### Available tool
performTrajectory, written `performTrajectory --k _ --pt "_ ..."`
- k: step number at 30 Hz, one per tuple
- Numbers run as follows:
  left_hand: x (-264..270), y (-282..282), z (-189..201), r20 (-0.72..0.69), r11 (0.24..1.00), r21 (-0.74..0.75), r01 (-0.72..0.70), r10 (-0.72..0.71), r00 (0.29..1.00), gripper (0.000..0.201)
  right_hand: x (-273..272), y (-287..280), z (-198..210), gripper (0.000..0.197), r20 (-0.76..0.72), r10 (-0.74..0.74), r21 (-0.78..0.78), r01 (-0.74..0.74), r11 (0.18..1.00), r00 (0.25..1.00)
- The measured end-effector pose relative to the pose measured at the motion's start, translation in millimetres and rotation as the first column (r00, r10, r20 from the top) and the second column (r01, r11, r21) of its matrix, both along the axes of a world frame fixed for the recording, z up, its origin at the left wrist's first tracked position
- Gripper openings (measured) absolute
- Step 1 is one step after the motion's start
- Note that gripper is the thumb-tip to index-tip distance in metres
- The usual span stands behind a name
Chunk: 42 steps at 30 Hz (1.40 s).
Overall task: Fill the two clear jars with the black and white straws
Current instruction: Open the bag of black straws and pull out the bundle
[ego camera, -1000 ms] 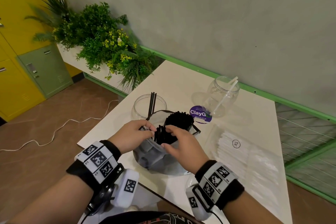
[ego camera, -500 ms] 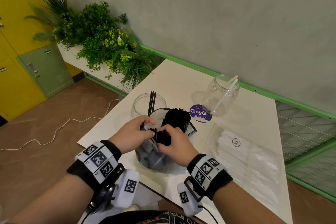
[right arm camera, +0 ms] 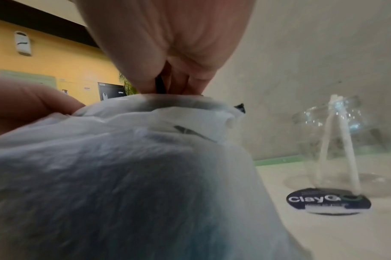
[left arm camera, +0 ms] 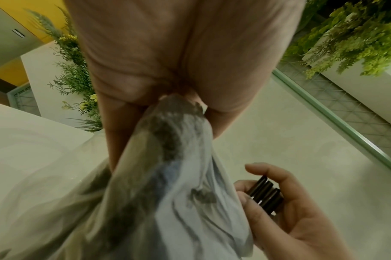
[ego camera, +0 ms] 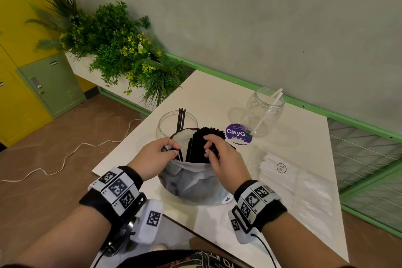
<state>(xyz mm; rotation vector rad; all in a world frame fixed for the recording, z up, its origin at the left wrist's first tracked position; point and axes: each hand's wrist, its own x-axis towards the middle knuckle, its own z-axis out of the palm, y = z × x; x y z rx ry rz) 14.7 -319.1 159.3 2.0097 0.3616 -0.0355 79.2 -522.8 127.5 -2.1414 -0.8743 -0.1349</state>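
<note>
Right hand (ego camera: pixel 219 159) higher, white table (ego camera: pixel 304 137) beneath.

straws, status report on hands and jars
Left hand holds bag rim. Right hand pinches black straws in bag. Both jars nearly empty. Nothing in the way.

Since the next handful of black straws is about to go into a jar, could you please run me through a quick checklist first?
1. Left hand holds the bag mouth open: ok.
2. Right hand has a grip on a few black straws: ok.
3. Those straws are clear of the bundle and bag: not ok, they are not yet lifted out.
4. Left jar, which holds black straws, stands upright and open: ok.
5. Right jar holds only white straws: ok.
6. How many straws are pinched: cannot tell.
</note>
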Motion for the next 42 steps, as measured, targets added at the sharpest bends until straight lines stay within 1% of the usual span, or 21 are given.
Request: performTrajectory --k 3,4,6,7,9,11,13,15,17,20,22,24,26,28,32,34,35,36,38,40,42 --pt "-2 -1 -1 0.004 1.0 -0.005 -0.007 0.007 1.0 0.011 6 -6 2 0.027 0.13 -0.05 -0.013 0.052 0.999 0.99" --pt "-3 -1 -2 0.004 1.0 -0.004 -0.008 0.008 1.0 0.011 8 -8 2 0.025 0.167 -0.066 -0.036 0.073 0.997 0.984" --pt "-4 0 -3 0.005 1.0 0.006 -0.006 0.006 1.0 0.01 13 -11 0 0.022 0.319 -0.05 -0.131 0.096 0.987 0.946" --pt "-4 1 -3 0.006 1.0 0.013 -0.005 0.005 1.0 0.01 15 -12 -1 0.023 0.398 -0.03 -0.186 0.112 0.976 0.917" --pt "-5 1 -4 0.005 1.0 0.025 -0.002 0.002 1.0 0.009 14 -14 0 0.031 0.481 -0.028 -0.262 0.174 0.949 0.876" --pt "-7 1 -5 0.006 1.0 0.022 -0.001 0.001 1.0 0.009 10 -15 2 0.042 0.525 -0.054 -0.26 0.221 0.94 0.849" --pt "-8 0 -6 0.009 1.0 0.02 -0.006 0.006 1.0 0.008 2 -15 5 0.04 0.551 -0.037 -0.169 0.155 0.973 0.834" --pt "-7 0 -8 0.011 1.0 0.028 -0.009 0.008 1.0 0.008 -9 -15 5 0.033 0.536 0.06 -0.106 -0.003 0.994 0.842" --pt "-6 0 -9 0.011 1.0 0.024 -0.01 0.009 1.0 0.008 -22 -16 2 0.039 0.501 0.182 -0.188 -0.099 0.977 0.846" --pt "-6 -1 -10 0.021 1.0 0.015 -0.005 0.005 1.0 0.009 -32 -20 -8 0.071 0.406 0.265 -0.448 -0.062 0.892 0.875" --pt "-6 -3 -11 0.023 1.0 0.005 0.0 0.0 1.0 0.01 -34 -21 -13 0.084 0.347 0.24 -0.521 -0.026 0.853 0.907" --pt "-6 -7 -10 0.024 1.0 -0.008 0.014 -0.014 1.0 0.01 -33 -17 -16 0.078 0.319 0.195 -0.517 -0.003 0.856 0.928" --pt "-7 -11 -9 0.037 0.999 -0.038 0.026 -0.024 0.999 0.01 -31 -11 -17 0.057 0.311 0.149 -0.485 0.022 0.874 0.939" --pt "-9 -14 -6 0.075 0.998 -0.056 0.03 -0.026 0.997 0.011 -29 -7 -17 0.045 0.31 0.11 -0.478 0.055 0.877 0.944" --pt "-13 -16 0 0.139 0.998 -0.055 0.039 -0.031 0.99 0.015 -32 -6 -16 0.041 0.308 0.049 -0.427 0.092 0.899 0.95" --pt "-15 -19 5 0.127 0.996 -0.043 0.077 -0.071 0.989 0.003 -32 -6 -19 0.042 0.308 0.016 -0.389 0.111 0.914 0.951" --pt "-16 -19 6 0.1 0.994 -0.005 0.106 -0.105 0.989 0.012 -31 -6 -21 0.042 0.299 0.001 -0.371 0.115 0.922 0.954" --pt "-18 -19 5 0.051 0.987 0.067 0.147 -0.151 0.987 0.028 -31 -5 -23 0.043 0.281 -0.012 -0.349 0.114 0.93 0.96" --pt "-18 -20 4 -0.052 0.943 0.238 0.234 -0.228 0.972 0.054 -30 -4 -28 0.045 0.233 -0.025 -0.296 0.095 0.95 0.972" --pt "-17 -24 0 -0.058 0.909 0.344 0.236 -0.23 0.972 0.058 -30 -4 -30 0.048 0.199 -0.006 -0.282 0.064 0.957 0.98" --pt "-15 -26 -4 0.0 0.908 0.388 0.159 -0.172 0.985 0.047 -33 -7 -30 0.041 0.166 0.058 -0.329 0.0 0.944 0.984"
